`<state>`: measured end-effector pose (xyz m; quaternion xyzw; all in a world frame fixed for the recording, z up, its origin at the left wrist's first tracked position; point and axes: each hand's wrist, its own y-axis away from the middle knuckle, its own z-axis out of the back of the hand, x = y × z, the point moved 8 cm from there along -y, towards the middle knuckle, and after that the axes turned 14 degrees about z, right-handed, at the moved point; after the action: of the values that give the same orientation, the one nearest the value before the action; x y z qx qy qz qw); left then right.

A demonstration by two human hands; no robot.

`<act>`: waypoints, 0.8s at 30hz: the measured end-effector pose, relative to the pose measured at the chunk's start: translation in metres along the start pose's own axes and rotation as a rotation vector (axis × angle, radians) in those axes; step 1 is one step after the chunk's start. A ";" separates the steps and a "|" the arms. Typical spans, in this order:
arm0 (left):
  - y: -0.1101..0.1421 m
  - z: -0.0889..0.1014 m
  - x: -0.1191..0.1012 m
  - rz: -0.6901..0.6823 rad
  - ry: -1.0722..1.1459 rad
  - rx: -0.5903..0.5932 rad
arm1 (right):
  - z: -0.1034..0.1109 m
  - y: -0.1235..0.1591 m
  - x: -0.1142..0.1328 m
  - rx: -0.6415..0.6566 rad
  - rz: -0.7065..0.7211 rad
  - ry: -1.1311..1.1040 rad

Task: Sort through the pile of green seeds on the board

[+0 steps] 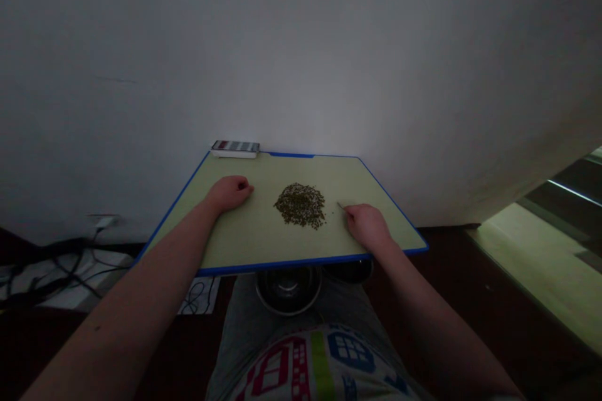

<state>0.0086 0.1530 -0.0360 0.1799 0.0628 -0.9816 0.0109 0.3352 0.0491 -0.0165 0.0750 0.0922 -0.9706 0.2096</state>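
Note:
A pile of small dark green grains (301, 205) lies in the middle of a pale green board with a blue rim (282, 262). My left hand (229, 192) rests on the board to the left of the pile, its fingers curled into a loose fist with nothing visible in it. My right hand (367, 225) rests on the board to the right of the pile, fingers pinched round a thin stick-like tool (341, 207) whose tip points toward the grains. Neither hand touches the pile.
A flat striped box (235, 148) sits at the board's far left corner against the white wall. Two metal bowls (288, 289) stand under the board's near edge, by my lap. Cables (51, 276) lie on the floor at the left.

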 end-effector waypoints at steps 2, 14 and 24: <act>0.000 -0.001 0.001 0.002 0.008 0.000 | -0.002 -0.001 -0.009 0.001 -0.022 0.009; 0.000 0.002 -0.001 -0.007 -0.015 -0.017 | 0.000 0.006 -0.008 -0.022 -0.005 -0.047; -0.001 0.000 -0.001 -0.011 -0.034 -0.014 | 0.009 0.006 0.017 -0.098 0.186 -0.193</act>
<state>0.0090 0.1545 -0.0358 0.1626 0.0704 -0.9841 0.0078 0.3216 0.0354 -0.0112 -0.0210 0.1115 -0.9440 0.3097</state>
